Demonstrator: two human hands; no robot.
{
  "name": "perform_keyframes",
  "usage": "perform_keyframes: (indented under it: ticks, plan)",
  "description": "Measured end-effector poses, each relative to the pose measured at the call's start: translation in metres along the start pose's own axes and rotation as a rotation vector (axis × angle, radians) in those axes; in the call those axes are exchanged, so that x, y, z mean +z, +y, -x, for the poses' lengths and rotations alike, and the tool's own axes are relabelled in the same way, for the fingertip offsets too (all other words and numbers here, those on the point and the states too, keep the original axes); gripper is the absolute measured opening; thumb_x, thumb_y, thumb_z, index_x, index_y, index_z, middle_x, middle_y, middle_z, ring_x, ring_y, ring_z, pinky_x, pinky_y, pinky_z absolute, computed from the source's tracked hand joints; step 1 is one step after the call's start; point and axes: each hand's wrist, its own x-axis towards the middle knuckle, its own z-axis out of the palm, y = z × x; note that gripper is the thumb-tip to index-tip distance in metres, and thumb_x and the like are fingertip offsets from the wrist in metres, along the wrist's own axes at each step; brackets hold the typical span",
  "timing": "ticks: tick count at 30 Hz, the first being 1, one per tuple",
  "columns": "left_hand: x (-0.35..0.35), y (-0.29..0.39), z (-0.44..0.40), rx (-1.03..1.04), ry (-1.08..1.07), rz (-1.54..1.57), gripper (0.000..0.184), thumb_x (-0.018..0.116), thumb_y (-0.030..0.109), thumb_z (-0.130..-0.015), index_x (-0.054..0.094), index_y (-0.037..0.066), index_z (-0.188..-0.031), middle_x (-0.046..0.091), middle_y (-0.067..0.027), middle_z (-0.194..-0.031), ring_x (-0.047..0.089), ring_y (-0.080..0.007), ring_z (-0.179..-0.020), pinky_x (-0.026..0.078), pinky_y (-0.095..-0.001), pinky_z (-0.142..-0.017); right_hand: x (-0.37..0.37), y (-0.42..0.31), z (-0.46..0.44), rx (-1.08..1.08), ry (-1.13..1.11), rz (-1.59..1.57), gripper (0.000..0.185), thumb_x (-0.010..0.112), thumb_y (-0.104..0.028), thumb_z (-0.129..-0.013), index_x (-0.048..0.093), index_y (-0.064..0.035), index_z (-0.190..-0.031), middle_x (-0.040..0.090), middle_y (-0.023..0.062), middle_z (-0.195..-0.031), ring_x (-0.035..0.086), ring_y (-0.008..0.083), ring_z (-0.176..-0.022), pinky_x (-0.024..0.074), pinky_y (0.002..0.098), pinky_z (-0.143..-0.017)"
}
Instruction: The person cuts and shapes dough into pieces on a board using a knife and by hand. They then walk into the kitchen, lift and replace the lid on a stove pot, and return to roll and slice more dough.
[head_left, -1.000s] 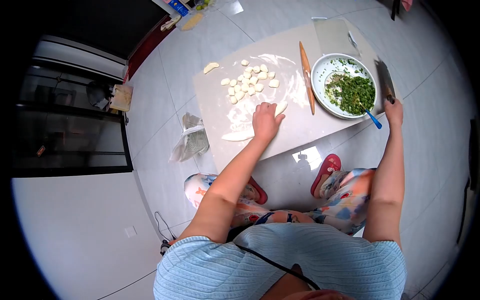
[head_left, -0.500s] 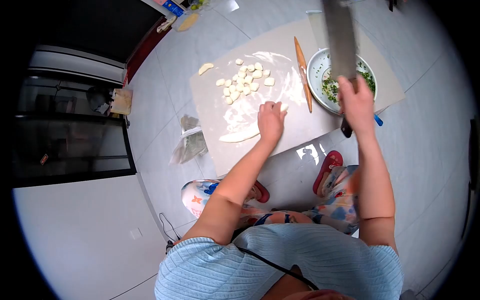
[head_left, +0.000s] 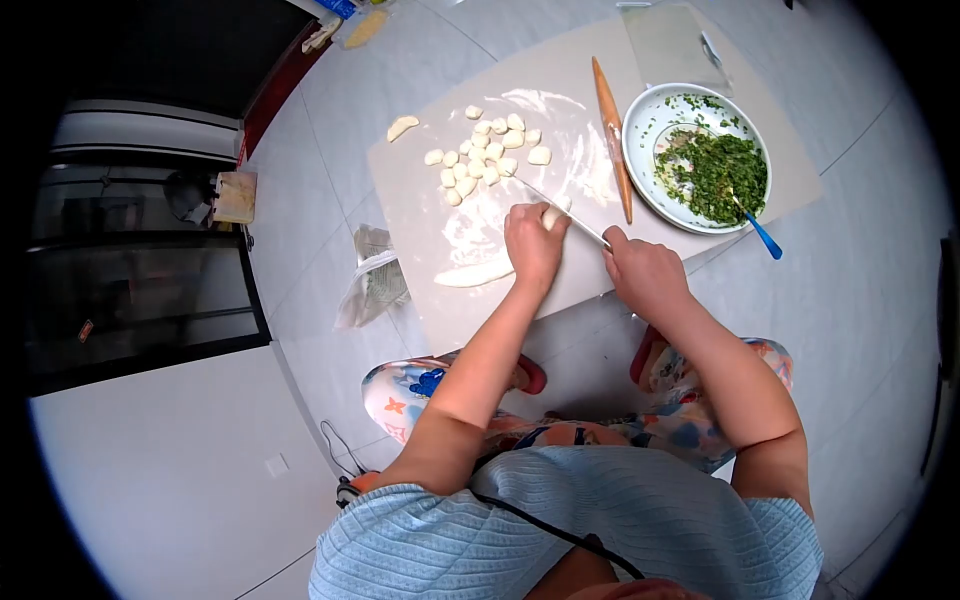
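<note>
My left hand (head_left: 534,240) is closed over a long roll of white dough (head_left: 474,273) on the low floured table (head_left: 408,222). Gripped in my right hand (head_left: 645,270) is a knife (head_left: 580,222), seen nearly edge-on, its blade at the dough's right end beside my left fingers. Several small dough pieces (head_left: 495,150) lie beyond the knife tip. A curved dough piece (head_left: 402,127) rests near the table's left edge. To the right are a wooden rolling pin (head_left: 612,138) and a white bowl (head_left: 641,187) of chopped greens (head_left: 722,172) with a blue-handled spoon (head_left: 765,238).
A translucent flat box or sheet (head_left: 680,48) lies behind the bowl. Beside the table's left edge, a plastic bag (head_left: 375,280) stands on the tiled floor (head_left: 310,190). My knees and red slippers (head_left: 648,358) are close to the near edge.
My right hand has brought the knife from the table's right side, over the bowl, to the dough beside my left hand. My left hand stays on the roll.
</note>
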Motion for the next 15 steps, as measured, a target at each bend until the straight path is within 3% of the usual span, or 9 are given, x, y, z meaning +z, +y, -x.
perform_keyframes:
  ticks: [10,15]
  plan:
    - [0.0,-0.004,-0.001,0.005,0.003,0.041,0.024,0.079,0.012,-0.07,0.072,0.001,-0.09,0.063,-0.0151,-0.09,0.059,-0.0334,-0.09,0.048,-0.0414,-0.082,0.006,0.001,-0.005,0.001,-0.007,0.02,0.013,0.053,-0.018,-0.093,0.051,-0.0057,-0.092,0.063,0.014,-0.063,0.065,0.0347,-0.058,0.0517,0.0468,-0.054]
    - [-0.003,-0.002,-0.001,0.012,-0.003,0.041,0.02,0.077,0.011,-0.072,0.071,-0.001,-0.087,0.063,-0.0162,-0.09,0.059,-0.0342,-0.089,0.048,-0.0418,-0.08,0.011,0.002,-0.007,0.019,-0.099,0.022,0.018,0.055,-0.02,-0.093,0.047,-0.0059,-0.098,0.065,0.0143,-0.069,0.065,0.0361,-0.065,0.0508,0.049,-0.058]
